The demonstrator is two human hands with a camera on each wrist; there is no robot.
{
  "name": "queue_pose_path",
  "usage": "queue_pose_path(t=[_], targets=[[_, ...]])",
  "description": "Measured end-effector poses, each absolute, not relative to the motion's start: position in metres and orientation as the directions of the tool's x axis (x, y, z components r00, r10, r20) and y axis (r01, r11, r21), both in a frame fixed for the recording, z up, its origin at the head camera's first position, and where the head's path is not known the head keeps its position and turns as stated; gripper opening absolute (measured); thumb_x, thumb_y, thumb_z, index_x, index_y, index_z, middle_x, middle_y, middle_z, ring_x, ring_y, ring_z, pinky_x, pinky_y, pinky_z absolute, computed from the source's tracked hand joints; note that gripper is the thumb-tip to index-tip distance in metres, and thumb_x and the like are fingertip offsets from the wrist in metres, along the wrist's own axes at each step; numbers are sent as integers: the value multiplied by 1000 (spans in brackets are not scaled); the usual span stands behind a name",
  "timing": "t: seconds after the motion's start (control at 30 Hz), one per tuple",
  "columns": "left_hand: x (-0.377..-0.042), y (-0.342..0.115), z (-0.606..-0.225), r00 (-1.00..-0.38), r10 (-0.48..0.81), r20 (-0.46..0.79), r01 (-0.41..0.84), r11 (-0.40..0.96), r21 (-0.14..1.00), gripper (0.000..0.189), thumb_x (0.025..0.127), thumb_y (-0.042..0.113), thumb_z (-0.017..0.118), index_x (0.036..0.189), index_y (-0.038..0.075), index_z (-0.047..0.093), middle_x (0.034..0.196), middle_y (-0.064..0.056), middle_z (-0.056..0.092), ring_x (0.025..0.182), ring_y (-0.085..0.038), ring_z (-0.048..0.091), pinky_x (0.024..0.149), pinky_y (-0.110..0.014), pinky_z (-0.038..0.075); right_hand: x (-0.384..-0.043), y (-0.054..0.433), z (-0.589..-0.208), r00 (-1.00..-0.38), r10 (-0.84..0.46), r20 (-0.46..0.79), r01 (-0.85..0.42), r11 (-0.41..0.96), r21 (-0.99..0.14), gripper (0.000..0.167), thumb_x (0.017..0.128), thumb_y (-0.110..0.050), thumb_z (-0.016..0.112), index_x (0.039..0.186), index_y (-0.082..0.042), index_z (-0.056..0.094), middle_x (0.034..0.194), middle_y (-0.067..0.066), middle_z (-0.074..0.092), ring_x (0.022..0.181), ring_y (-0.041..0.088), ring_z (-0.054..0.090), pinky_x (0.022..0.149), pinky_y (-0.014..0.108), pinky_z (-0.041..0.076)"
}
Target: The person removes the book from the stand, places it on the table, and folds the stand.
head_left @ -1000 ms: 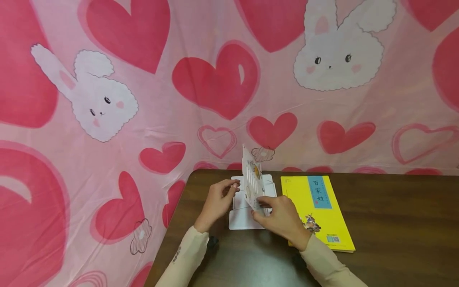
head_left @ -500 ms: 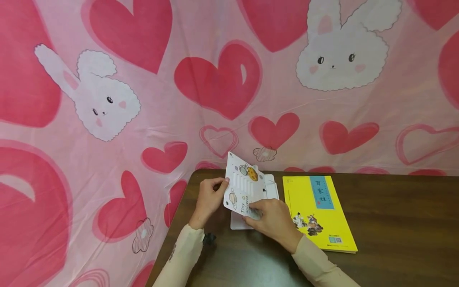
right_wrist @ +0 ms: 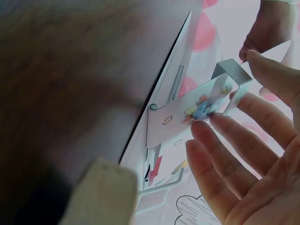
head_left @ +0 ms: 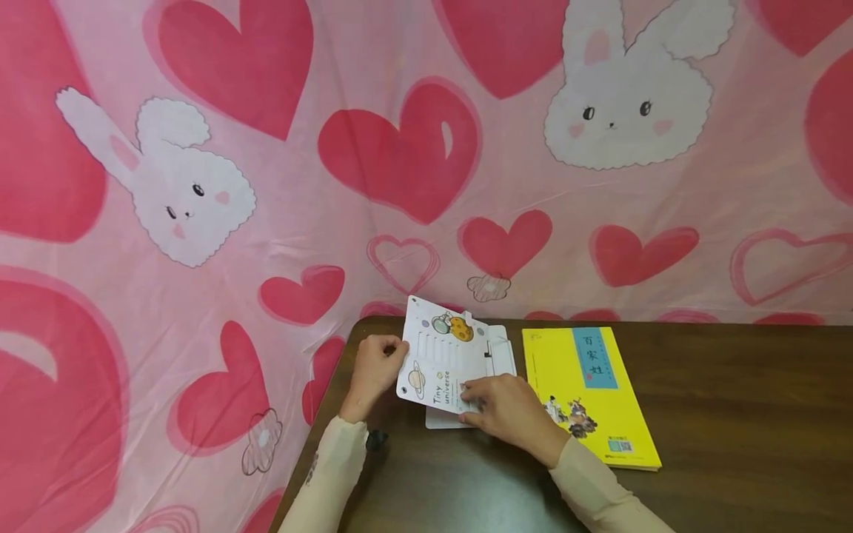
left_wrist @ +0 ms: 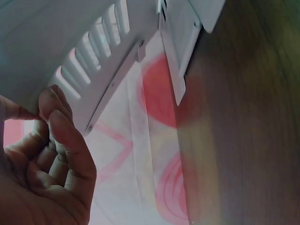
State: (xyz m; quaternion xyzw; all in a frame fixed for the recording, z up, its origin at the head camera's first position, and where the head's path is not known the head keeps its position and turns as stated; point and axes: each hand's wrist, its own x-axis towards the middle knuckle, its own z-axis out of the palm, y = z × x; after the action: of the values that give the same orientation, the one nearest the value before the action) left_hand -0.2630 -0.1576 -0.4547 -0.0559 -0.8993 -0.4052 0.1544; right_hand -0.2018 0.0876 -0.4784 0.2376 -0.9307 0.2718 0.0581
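A white folding book stand (head_left: 433,359) printed with "Tiny universe", a planet and an astronaut is on the table. Its slotted panel tilts up above a flat white base plate (head_left: 441,420). My left hand (head_left: 375,369) pinches the panel's left edge between thumb and fingers. From behind, the left wrist view shows the slots and hinged strips of the panel, with the left hand (left_wrist: 61,168) at its edge. At the lower right corner, my right hand (head_left: 512,409) holds the panel. In the right wrist view its fingers (right_wrist: 218,173) lie by a printed flap and a small bent bracket (right_wrist: 233,70).
A yellow book (head_left: 553,370) with a blue title label lies just right of the stand. The dark wooden table (head_left: 733,414) extends rightward. Behind and to the left hangs a pink cloth (head_left: 386,44) with hearts and rabbits.
The stand's panel has swung from nearly upright and edge-on to tilted left, its printed face turned up. My left hand has taken hold of its edge and moved left and down with it.
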Motion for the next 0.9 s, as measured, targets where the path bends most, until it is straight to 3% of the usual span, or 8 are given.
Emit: queue_pose_path(t=[0.13,0.3,0.53,0.9], targets=[[-264,-167,-456,-970,5,245,176,711,680,29,91,15,66,64,10,71,57,3,59,56,-9,45,53,-25,33,-201,88,-479,-887,-415,202,-459,749,-477,42,79,-36,91,117,-21,81,115,-3,81,99,19,74,90,39,58],[-265,-179,-457,-994,41,100,96,766,636,27,94,20,67,71,10,75,60,2,59,59,-12,45,53,-26,33,-202,91,-479,-893,-419,168,-444,750,-490,42,79,-33,91,118,-22,81,108,-3,82,83,12,59,76,30,47],[-266,-190,-465,-993,65,-94,0,822,569,29,95,23,65,73,7,75,60,-1,61,55,-13,50,51,-25,38,-205,96,-481,-908,-394,143,-405,739,-538,28,82,-21,88,109,-15,83,103,-1,82,84,9,68,81,32,58],[-272,-195,-484,-968,97,-233,-46,840,540,38,97,25,65,61,11,66,53,1,55,49,-12,48,50,-24,41,-211,101,-484,-950,-287,121,-307,800,-516,10,83,-18,88,87,-15,79,76,-5,70,70,11,54,71,30,49]])
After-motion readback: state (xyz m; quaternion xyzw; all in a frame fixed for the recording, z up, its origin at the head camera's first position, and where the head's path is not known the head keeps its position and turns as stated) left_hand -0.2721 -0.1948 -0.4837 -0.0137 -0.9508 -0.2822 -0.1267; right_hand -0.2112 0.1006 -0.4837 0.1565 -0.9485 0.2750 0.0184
